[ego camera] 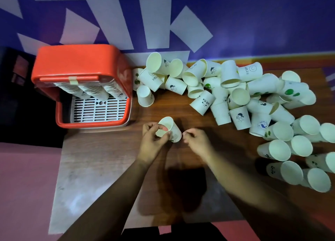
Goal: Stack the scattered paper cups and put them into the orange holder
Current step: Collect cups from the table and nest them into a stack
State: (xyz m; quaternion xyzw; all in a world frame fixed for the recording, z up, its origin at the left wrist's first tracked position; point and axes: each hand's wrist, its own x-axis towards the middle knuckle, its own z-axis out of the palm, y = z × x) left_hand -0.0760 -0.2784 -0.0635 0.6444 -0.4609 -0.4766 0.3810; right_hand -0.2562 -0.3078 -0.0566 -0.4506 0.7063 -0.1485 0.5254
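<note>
My left hand (153, 138) grips a white paper cup (172, 130) by its rim, tilted with the mouth up and to the left, just above the wooden table. Right beside the cup's base is my right hand (196, 141), fingers curled and holding nothing. The orange holder (79, 63) stands at the back left, with three stacks of cups (94, 91) hanging in it over a white grille. A big heap of scattered paper cups (224, 90) lies across the back and right of the table, some printed with small pictures.
The wooden table (112, 159) runs from the holder to the right edge. More cups lie on their sides at the right (290, 159). A blue and white wall (253, 23) backs the table. Pink floor (23, 186) shows at the left.
</note>
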